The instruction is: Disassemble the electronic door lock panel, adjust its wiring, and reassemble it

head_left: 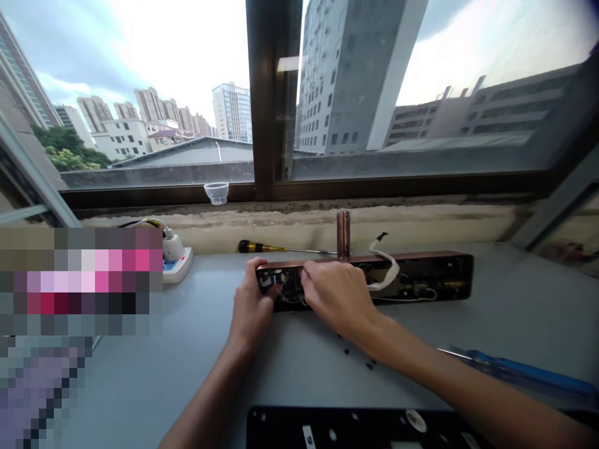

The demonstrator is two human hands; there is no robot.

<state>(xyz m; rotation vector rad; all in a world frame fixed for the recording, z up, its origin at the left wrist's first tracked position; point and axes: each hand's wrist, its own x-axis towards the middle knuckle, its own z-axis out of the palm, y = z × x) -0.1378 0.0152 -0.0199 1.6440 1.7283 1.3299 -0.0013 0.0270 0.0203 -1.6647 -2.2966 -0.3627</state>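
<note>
From my remote feed, I have the long black casing (421, 280) lying crosswise beyond the 2 hands, its long axis running left to right across the surface (187, 355) and its uncovered side turned toward me. Most of its length stretches away to the right, so the work sits at the left end, where the left hand (253, 305) is nearest. I see that hand clamped around this end: fingers over the top edge, thumb on the near side by the exposed parts (281, 277).

The right hand (339, 296) is just beside it, reaching across the casing, left of the middle. Its fingers are curled in toward the interior, but the hand itself blocks my line of sight, so I can't tell whether they close on a part or only press there.

To the right of that hand, a white cable (392, 274) loops up out of the casing, its dark tip above the top edge. A copper-coloured post (343, 234) rises behind. Nearer me, I make out small dark pieces (347, 352) on the surface, and a black panel (281, 430) lies at the bottom of my view.
</note>
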